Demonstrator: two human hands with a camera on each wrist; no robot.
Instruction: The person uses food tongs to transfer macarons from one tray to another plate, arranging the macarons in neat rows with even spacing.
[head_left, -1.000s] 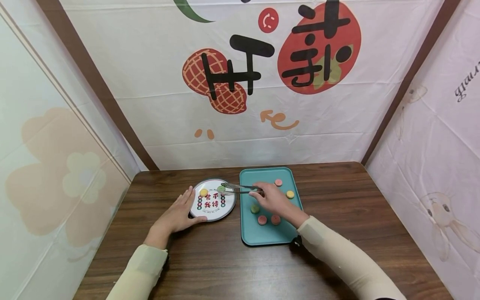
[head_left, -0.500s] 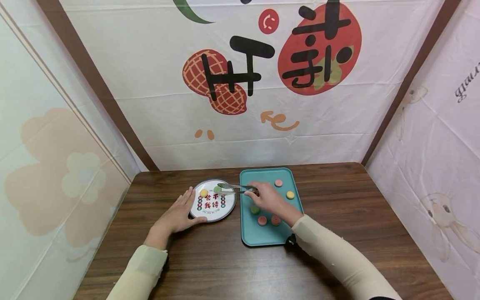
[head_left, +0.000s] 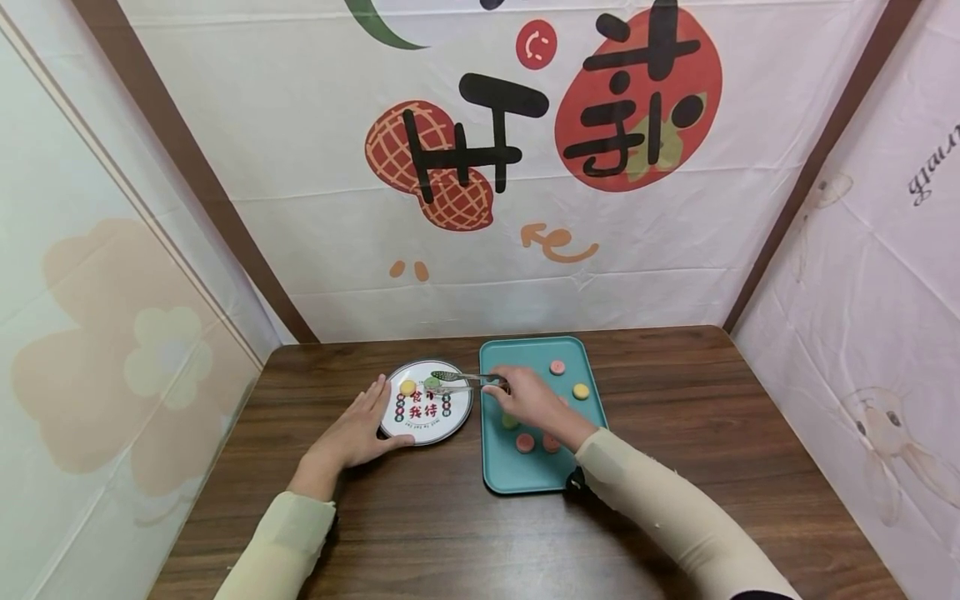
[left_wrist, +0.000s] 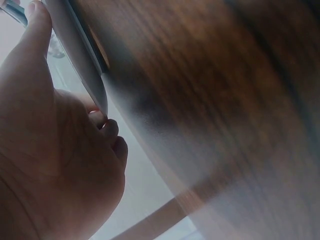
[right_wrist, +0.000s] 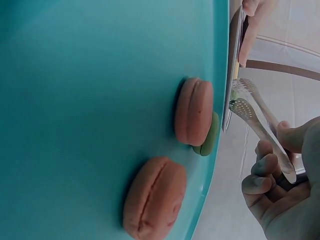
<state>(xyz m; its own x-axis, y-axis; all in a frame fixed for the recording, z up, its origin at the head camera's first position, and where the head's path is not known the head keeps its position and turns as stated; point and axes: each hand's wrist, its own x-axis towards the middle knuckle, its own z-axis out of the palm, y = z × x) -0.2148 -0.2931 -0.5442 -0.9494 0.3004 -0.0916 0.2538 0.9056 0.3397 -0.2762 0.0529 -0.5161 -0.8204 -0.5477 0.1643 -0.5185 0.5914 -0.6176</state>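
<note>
Plainly, tongs (right_wrist: 272, 144) were held in the right hand (head_left: 525, 398), their tips at the green macaron (head_left: 432, 383) on the white plate (head_left: 426, 432). The rim was touched by the left hand (head_left: 357, 429), thumb spread wide.

1. Setting: you are at a small booth-like enclosure, a dressed table corner; whether it stands in a home, lab or studio cannot be told.
2. Walls: ahead of you, a creased white backdrop (head_left: 637, 283) closes the far side; a left panel (head_left: 45, 167) and a right panel (head_left: 817, 325) flank your table (head_left: 420, 533).
3. Corners: brown strips (head_left: 187, 158) slope down where the walls meet.
4. Decoration: before you, a printed peanut (head_left: 459, 212) and bold black characters; beside you, a pale flower (head_left: 105, 333) and a rabbit (head_left: 885, 425).
5. Furnishing: your wood-grain tabletop, lettered plate (head_left: 450, 425) and teal tray (head_left: 506, 473) lend a dining look.
</note>
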